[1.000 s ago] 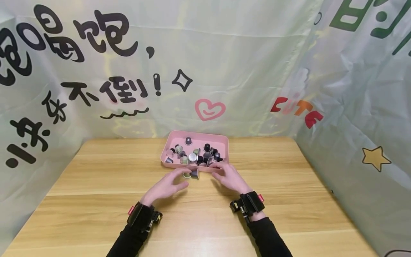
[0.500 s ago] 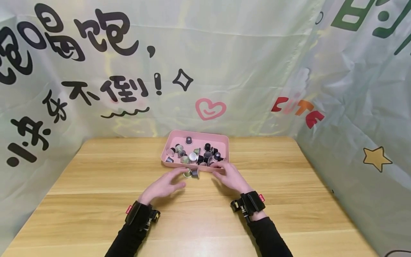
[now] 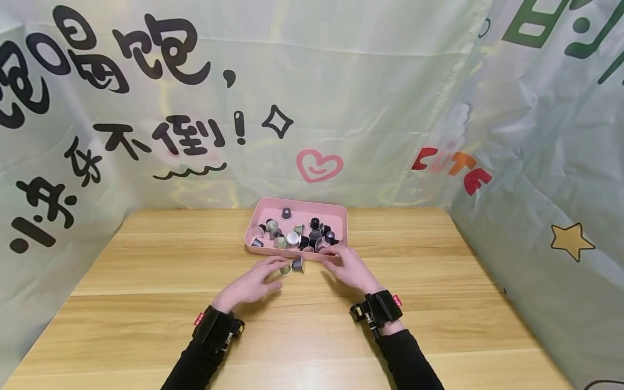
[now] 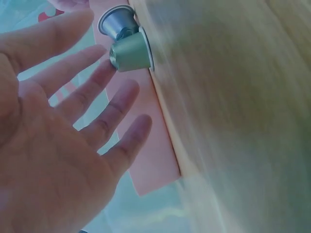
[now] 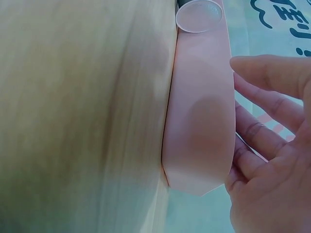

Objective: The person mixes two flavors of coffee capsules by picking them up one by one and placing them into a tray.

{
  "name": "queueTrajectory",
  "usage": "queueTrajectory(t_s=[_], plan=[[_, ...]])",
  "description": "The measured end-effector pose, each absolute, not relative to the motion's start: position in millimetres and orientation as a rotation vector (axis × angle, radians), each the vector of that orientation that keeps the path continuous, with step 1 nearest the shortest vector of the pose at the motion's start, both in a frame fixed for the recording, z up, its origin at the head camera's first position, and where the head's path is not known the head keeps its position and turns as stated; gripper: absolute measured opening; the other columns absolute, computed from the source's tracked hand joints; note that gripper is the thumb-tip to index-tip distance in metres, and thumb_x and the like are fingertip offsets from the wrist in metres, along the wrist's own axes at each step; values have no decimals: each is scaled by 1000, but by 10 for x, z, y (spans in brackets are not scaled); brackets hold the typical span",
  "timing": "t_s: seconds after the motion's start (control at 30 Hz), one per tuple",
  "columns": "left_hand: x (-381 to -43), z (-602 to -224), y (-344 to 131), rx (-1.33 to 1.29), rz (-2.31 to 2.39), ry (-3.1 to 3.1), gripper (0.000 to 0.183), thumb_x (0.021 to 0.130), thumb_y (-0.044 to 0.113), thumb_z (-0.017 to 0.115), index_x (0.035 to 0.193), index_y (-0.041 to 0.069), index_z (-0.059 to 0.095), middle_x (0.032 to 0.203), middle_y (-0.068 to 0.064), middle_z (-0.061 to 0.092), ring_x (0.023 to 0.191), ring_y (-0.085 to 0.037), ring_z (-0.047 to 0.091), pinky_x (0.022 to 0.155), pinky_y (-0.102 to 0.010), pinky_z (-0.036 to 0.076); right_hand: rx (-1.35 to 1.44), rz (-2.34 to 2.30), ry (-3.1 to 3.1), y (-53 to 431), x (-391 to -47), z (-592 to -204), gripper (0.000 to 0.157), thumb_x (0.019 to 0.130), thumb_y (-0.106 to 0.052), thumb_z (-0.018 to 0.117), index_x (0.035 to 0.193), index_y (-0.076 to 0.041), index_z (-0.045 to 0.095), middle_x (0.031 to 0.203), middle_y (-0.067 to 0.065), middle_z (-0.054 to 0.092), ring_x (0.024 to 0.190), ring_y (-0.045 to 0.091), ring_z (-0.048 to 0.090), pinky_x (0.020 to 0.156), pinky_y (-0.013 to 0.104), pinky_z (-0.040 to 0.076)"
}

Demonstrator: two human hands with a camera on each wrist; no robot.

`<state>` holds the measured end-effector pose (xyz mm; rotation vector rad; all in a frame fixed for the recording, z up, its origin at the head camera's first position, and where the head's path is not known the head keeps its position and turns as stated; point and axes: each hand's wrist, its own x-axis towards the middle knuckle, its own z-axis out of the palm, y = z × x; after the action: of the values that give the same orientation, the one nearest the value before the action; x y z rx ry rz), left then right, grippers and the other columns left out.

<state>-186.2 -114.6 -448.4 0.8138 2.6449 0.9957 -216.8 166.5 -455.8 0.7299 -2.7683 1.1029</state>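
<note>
Two coffee capsules lie on the table against the tray's front wall, a green one [image 4: 132, 54] and a grey-blue one [image 3: 298, 265]. My left hand [image 3: 248, 283] is beside them with its fingers spread. In the left wrist view its fingertips reach the green capsule's narrow end, but I cannot tell whether they touch it. The pink tray [image 3: 312, 207] holds many capsules, dark, green, pink and silver, mostly in its front half. At the tray's front right rim is my right hand [image 3: 352, 269], fingers extended over the rim and holding no capsule.
The tray stands near the back edge of the wooden table [image 3: 312, 336]. A printed cloth backdrop [image 3: 380, 108] rises behind the table and along its sides. One dark capsule [image 3: 286, 213] stands apart at the back of the tray.
My left hand has drawn back slightly, then moved forward to the green capsule. Both loose capsules have shifted a little toward me. The right hand stays at the rim.
</note>
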Motion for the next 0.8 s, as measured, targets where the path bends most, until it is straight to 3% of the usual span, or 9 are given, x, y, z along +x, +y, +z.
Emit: queueTrajectory(t_s=[0.2, 0.3, 0.47, 0.63, 0.8], plan=[[-1826, -4465, -1119, 721, 941, 2736, 42, 90, 3, 68, 132, 3, 62, 136, -15, 57, 117, -30, 60, 106, -54, 50, 721, 1110, -2781, 1674, -2171, -4562, 29, 91, -9, 70, 120, -5, 70, 123, 14, 72, 120, 32, 65, 109, 51, 49], [-1813, -4457, -1123, 677, 900, 2756, 33, 87, -1, 70, 119, 6, 69, 122, -10, 64, 102, -21, 61, 96, -46, 55, 729, 1102, -2775, 1676, -2173, -4563, 29, 91, -10, 70, 119, -6, 70, 123, 13, 72, 119, 32, 65, 108, 52, 49], [-1863, -4451, -1141, 563, 980, 2758, 25, 84, -1, 73, 108, 6, 72, 103, -6, 70, 90, -15, 62, 85, -38, 57, 725, 1105, -2769, 1669, -2178, -4568, 28, 90, -9, 70, 118, -7, 71, 122, 13, 72, 119, 31, 65, 109, 52, 49], [-2031, -4387, -1179, 416, 1252, 2782, 25, 86, 1, 71, 112, 1, 70, 105, -15, 73, 81, -19, 67, 75, -33, 59, 717, 1114, -2781, 1669, -2176, -4567, 29, 90, -8, 70, 119, -6, 70, 123, 13, 72, 120, 31, 65, 109, 52, 48], [-2269, -4320, -1209, 339, 1401, 2852, 32, 87, 1, 72, 118, -2, 68, 114, -23, 69, 77, -18, 63, 62, -21, 52, 707, 1113, -2786, 1669, -2179, -4568, 30, 90, -8, 70, 120, -5, 69, 123, 14, 71, 120, 33, 64, 109, 52, 48]])
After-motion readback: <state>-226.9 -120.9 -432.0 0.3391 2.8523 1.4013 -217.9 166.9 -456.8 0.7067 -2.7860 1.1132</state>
